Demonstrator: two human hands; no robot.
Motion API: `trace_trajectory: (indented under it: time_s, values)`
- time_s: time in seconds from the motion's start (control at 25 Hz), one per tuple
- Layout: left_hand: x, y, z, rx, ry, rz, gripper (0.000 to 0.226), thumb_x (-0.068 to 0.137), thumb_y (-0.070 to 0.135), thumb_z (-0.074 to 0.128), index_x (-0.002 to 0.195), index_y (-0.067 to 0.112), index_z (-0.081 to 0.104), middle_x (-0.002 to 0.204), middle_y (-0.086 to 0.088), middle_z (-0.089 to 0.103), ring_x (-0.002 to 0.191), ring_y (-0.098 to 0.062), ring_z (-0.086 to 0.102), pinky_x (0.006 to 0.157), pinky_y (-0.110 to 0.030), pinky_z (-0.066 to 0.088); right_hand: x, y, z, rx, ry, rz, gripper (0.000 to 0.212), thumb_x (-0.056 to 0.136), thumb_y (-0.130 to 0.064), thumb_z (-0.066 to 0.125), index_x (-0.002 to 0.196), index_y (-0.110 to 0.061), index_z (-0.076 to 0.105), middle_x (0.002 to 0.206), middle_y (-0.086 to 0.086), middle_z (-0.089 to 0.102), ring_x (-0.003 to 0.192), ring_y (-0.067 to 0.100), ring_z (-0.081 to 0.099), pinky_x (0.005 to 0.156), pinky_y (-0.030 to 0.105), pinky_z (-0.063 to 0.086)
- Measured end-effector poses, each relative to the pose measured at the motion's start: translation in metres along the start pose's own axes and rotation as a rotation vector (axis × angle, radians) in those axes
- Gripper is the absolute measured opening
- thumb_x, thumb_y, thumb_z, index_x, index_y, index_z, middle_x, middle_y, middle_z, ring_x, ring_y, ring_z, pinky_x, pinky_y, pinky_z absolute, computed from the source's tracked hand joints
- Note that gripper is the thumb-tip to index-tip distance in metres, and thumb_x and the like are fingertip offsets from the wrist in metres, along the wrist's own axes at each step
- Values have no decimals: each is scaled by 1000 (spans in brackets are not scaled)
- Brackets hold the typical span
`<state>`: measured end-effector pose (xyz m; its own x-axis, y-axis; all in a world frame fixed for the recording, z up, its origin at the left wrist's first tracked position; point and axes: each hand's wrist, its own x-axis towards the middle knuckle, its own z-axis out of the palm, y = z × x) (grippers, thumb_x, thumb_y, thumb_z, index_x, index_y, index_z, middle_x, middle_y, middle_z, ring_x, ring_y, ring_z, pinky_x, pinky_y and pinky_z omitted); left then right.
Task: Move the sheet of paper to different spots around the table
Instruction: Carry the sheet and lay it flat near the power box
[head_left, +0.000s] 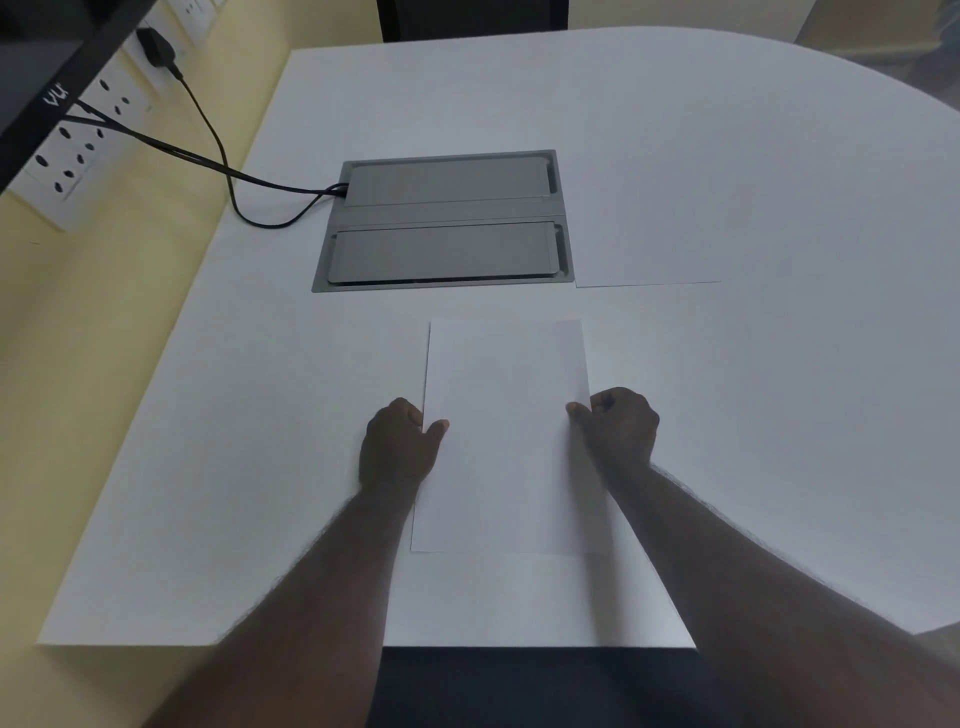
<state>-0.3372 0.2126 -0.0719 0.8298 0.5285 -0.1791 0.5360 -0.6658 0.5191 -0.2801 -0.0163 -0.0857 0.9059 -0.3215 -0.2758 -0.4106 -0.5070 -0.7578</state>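
A white sheet of paper (506, 431) lies lengthwise in front of me on the white table (753, 389), near its front edge. My left hand (397, 447) pinches the sheet's left edge, thumb on top. On the right edge, my right hand (618, 428) grips the same sheet with thumb and fingers. Both hands hold it at about mid-length.
A grey cable box (447, 221) with two closed lids is set into the table beyond the sheet. A second white sheet (647, 244) lies to the right of the box. Black cables (208, 156) run from the box to wall sockets (78, 150) at left.
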Motion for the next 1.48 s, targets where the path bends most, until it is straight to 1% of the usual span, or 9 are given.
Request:
trace_trajectory:
  time_s: [0.16, 0.48, 0.68, 0.92, 1.08, 1.16, 1.24, 1.32, 1.48]
  values:
    - [1, -2, -2, -31, -2, -31, 34, 82, 35, 74, 98, 9, 58, 95, -4, 60, 90, -22, 55, 75, -29, 40, 0, 0, 0, 17, -6, 16, 21, 72, -25, 79, 78, -14, 62, 69, -9, 57, 75, 22, 62, 72, 32, 51]
    - [1, -3, -2, -69, -22, -27, 32, 82, 31, 75, 97, 7, 59, 88, -3, 59, 91, -25, 58, 75, -28, 39, 3, 3, -1, -2, -18, -4, 26, 69, -28, 81, 82, -14, 64, 73, -7, 59, 78, 20, 62, 76, 34, 53]
    - [-1, -3, -4, -78, -18, -24, 38, 82, 38, 75, 97, 7, 60, 90, -7, 64, 90, -26, 60, 77, -32, 45, 6, 5, -4, 1, -10, 11, 33, 72, -41, 80, 81, -13, 63, 85, -1, 66, 83, 20, 62, 75, 27, 45]
    - [-10, 19, -24, -24, 50, 79, 38, 88, 48, 63, 97, 12, 58, 91, 1, 59, 90, -22, 59, 72, -29, 38, 1, -5, -34, 9, 44, -49, 41, 82, -46, 72, 96, -8, 69, 97, 6, 72, 97, 24, 65, 91, 36, 50]
    - [-18, 46, -51, -7, 160, 211, 36, 89, 50, 61, 99, 16, 57, 97, 1, 59, 88, -23, 61, 71, -31, 43, -6, -25, -68, -72, 122, -131, 34, 93, -50, 52, 80, -21, 62, 89, -3, 63, 83, 21, 53, 88, 42, 37]
    - [-22, 62, -68, -4, 208, 278, 36, 88, 51, 60, 99, 17, 57, 100, 0, 60, 89, -24, 61, 71, -32, 44, -9, -36, -90, -59, 170, -198, 36, 95, -51, 49, 88, -21, 67, 89, -7, 57, 83, 18, 51, 88, 42, 33]
    - [-26, 80, -86, -9, 256, 335, 37, 88, 52, 61, 102, 18, 58, 103, 0, 61, 94, -25, 61, 72, -32, 41, -12, -46, -115, -49, 192, -286, 38, 95, -51, 49, 102, -19, 68, 94, -8, 60, 86, 20, 58, 89, 41, 34]
    - [-32, 101, -101, -7, 289, 391, 41, 87, 52, 61, 108, 17, 58, 110, -2, 60, 101, -26, 59, 76, -35, 43, -14, -58, -141, -53, 194, -376, 40, 96, -49, 50, 118, -19, 63, 110, -4, 66, 100, 22, 62, 97, 45, 35]
    - [-49, 148, -123, -14, 329, 509, 54, 87, 55, 59, 124, 15, 55, 125, -5, 56, 117, -28, 54, 91, -42, 45, -18, -81, -191, -93, 205, -526, 48, 96, -45, 52, 138, -21, 51, 135, 0, 61, 128, 24, 51, 107, 48, 31]
